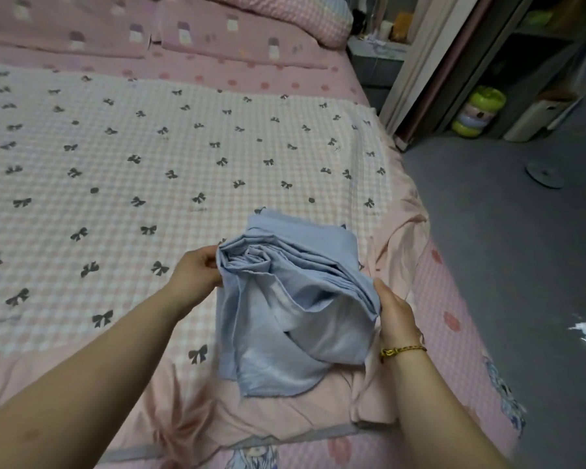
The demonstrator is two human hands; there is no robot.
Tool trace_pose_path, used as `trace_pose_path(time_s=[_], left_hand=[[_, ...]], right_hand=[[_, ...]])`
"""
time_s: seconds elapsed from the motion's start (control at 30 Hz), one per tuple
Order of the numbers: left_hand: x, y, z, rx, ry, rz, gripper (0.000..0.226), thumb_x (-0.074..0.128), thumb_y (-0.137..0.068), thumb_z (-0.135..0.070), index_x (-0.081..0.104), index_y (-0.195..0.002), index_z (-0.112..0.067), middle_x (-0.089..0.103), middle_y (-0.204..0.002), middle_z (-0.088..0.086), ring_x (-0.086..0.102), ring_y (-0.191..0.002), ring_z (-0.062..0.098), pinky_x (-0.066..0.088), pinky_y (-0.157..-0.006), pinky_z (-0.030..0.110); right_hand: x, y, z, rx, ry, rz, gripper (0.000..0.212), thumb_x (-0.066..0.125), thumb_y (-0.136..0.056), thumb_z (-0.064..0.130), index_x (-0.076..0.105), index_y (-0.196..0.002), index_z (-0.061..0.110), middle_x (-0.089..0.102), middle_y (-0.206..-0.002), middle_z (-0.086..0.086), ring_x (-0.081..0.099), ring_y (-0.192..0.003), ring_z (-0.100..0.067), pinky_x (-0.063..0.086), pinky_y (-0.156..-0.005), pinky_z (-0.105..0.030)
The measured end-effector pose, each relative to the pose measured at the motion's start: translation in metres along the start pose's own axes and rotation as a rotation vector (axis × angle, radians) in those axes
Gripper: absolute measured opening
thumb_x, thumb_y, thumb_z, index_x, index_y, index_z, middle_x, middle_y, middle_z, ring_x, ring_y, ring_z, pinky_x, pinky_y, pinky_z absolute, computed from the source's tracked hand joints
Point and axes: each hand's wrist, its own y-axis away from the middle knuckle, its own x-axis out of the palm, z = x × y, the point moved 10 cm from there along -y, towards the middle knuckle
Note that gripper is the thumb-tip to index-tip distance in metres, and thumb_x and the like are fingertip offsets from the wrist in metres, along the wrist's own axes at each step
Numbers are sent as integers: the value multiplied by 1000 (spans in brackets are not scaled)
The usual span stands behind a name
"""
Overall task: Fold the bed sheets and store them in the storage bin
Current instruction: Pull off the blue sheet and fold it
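The blue sheet [291, 299] sits bundled on the near right part of the bed [115, 164], folded small but loose and untidy. The left hand [197, 269] pinches its left edge; the right hand [394, 309] grips the right corner. No storage bin in sight, so storing remains.

No readable text anywhere (prints are pictures only)

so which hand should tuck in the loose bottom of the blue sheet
Probably right: the right hand sits lower on the sheet, nearer its hanging flap; the left hand holds the bunched top.
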Motion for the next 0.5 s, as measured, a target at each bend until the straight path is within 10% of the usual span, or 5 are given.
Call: trace_pose_path(time_s=[0.17,0.4,0.5], left_hand=[[17,-65,9,-5,-206,-36,15,58,-86,-2,67,-76,4,56,-78,9,46,-75,17,35,-55,17],[24,-147,40,-210,-196,-156,16,51,-90,-10,50,-74,-9,50,-72,1,44,-69,18,35,-56,23],[24,-172,53,-217,-264,-245,25,52,-88,-10,37,-70,-19,43,-72,-3,39,-65,15,32,-55,20]], right_hand=[[-6,-54,-36,119,17,-62,46,40,-91,54,65,-84,16,65,-107,-11,60,-92,-26,48,-92,-35],[36,-124,-23,38,150,74,36,45,-93,41,65,-106,14,63,-112,-4,57,-104,-21,45,-91,-30],[48,-162,-37,-54,698,97,52,53,-92,34,40,-138,13,34,-146,-7,30,-134,-22,24,-109,-28]])
